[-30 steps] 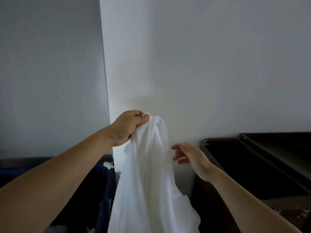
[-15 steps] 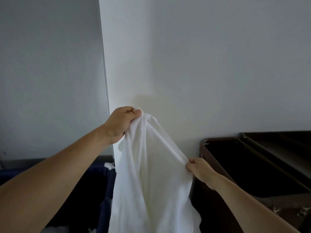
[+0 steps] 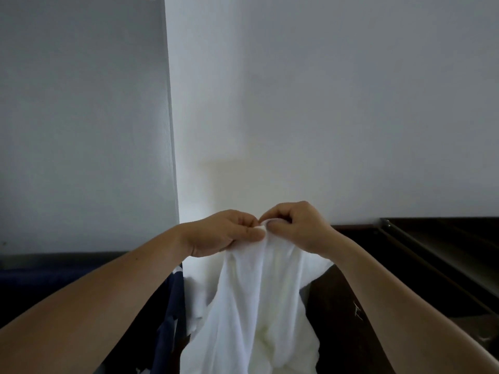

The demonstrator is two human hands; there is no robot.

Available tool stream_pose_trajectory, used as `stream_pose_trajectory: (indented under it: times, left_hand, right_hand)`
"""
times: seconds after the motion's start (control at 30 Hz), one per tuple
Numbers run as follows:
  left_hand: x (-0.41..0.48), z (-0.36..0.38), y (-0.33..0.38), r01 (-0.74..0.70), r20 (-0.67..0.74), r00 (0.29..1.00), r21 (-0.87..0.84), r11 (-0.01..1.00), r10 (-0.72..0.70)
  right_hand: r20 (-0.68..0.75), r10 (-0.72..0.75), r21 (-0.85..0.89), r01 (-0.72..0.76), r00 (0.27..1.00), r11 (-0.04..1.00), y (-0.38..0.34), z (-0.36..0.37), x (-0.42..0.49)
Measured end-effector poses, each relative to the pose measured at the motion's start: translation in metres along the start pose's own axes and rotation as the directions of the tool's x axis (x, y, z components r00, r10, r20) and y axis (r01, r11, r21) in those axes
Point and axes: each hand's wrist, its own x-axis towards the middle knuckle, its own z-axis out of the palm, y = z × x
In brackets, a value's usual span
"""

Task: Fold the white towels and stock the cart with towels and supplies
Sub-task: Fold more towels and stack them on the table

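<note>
A white towel [image 3: 256, 306] hangs in loose folds from both my hands in front of the wall. My left hand [image 3: 221, 233] pinches its top edge between thumb and curled fingers. My right hand [image 3: 297, 228] pinches the same edge right beside it, so the two hands almost touch. The towel's lower end runs out of the frame at the bottom. The dark cart [image 3: 432, 265] stands at the right, its top tray behind my right forearm.
A dark blue laundry bag [image 3: 170, 306] sits at the lower left, beneath my left forearm, with bits of white cloth showing in it. A white wall with an outward corner [image 3: 170, 130] fills the view ahead, close behind the hands.
My right hand came up from the towel's side edge to the top and now pinches it next to my left hand. The left hand sank a little and moved right.
</note>
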Motion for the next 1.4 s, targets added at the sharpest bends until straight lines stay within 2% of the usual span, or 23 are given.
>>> stream_pose_trajectory:
  times: [0.07,0.13,0.2,0.27,0.33,0.4,0.43,0.5,0.57,0.63,0.7,0.73,0.8,0.9,1.0,1.17,1.27,1.4]
  left_hand:
    - [-0.002,0.0,0.003,-0.025,-0.113,0.993,0.067,0.997,0.032]
    - [-0.004,-0.002,0.014,-0.088,-0.201,0.975,0.049,0.995,0.096]
    - [-0.008,-0.009,0.034,-0.185,-0.293,0.942,-0.053,0.981,0.162]
    - [-0.012,-0.02,0.052,-0.296,-0.422,0.883,-0.158,0.942,0.207]
    - [-0.014,-0.034,0.06,-0.418,-0.553,0.803,-0.254,0.872,0.224]
    - [-0.013,-0.049,0.057,-0.482,-0.609,0.766,-0.334,0.81,0.204]
    - [-0.011,-0.054,0.051,-0.466,-0.609,0.772,-0.35,0.812,0.181]
    - [-0.001,-0.056,0.028,-0.325,-0.586,0.805,-0.3,0.897,0.095]
    - [0.012,-0.045,-0.001,-0.066,-0.584,0.811,-0.03,0.997,0.036]
    - [0.022,-0.029,-0.026,0.142,-0.629,0.777,0.188,0.972,0.008]
    - [0.026,-0.013,-0.038,0.201,-0.684,0.729,0.224,0.954,0.008]
    - [0.028,-0.006,-0.038,0.187,-0.7,0.713,0.219,0.958,0.021]
    - [0.03,0.007,-0.036,0.139,-0.698,0.712,0.249,0.959,0.078]
    - [0.029,0.032,-0.032,0.091,-0.643,0.731,0.421,0.903,0.226]
    - [0.028,0.05,-0.039,0.073,-0.587,0.753,0.522,0.85,0.296]
    - [0.016,0.043,-0.05,0.057,-0.619,0.755,0.391,0.919,0.217]
    - [0.011,0.044,-0.056,0.011,-0.609,0.768,0.326,0.945,0.201]
    - [0.008,0.04,-0.062,-0.001,-0.661,0.737,0.207,0.978,0.141]
  right_hand:
    - [-0.018,0.07,0.057,-0.069,0.997,0.996,0.009,0.0,-0.003]
    - [0.046,0.176,0.083,-0.179,0.983,0.98,0.025,0.002,-0.01]
    - [0.087,0.25,0.09,-0.258,0.964,0.962,0.044,0.003,-0.021]
    - [0.028,0.315,0.167,-0.315,0.949,0.934,0.063,-0.003,-0.028]
    - [-0.028,0.345,0.246,-0.328,0.938,0.912,0.076,-0.018,-0.033]
    - [-0.04,0.342,0.327,-0.311,0.939,0.892,0.083,-0.037,-0.035]
    - [-0.026,0.325,0.38,-0.291,0.945,0.878,0.086,-0.044,-0.036]
    - [0.018,0.292,0.513,-0.26,0.956,0.818,0.085,-0.053,-0.04]
    - [0.043,0.298,0.643,-0.255,0.954,0.722,0.085,-0.05,-0.043]
    - [0.083,0.346,0.712,-0.299,0.935,0.635,0.082,-0.038,-0.041]
    - [0.103,0.474,0.704,-0.4,0.875,0.586,0.078,-0.017,-0.035]
    - [0.096,0.528,0.66,-0.451,0.844,0.6,0.076,-0.005,-0.032]
    - [0.082,0.554,0.585,-0.49,0.829,0.646,0.073,0.018,-0.025]
    - [0.058,0.514,0.658,-0.42,0.856,0.625,0.061,0.042,-0.013]
    - [0.06,0.428,0.717,-0.337,0.902,0.61,0.045,0.045,-0.004]
    - [0.111,0.258,0.633,-0.268,0.96,0.726,0.046,0.045,-0.007]
    - [0.041,0.206,0.537,-0.195,0.978,0.82,0.045,0.047,-0.005]
    - [-0.038,0.166,0.361,-0.141,0.985,0.922,0.045,0.05,-0.001]
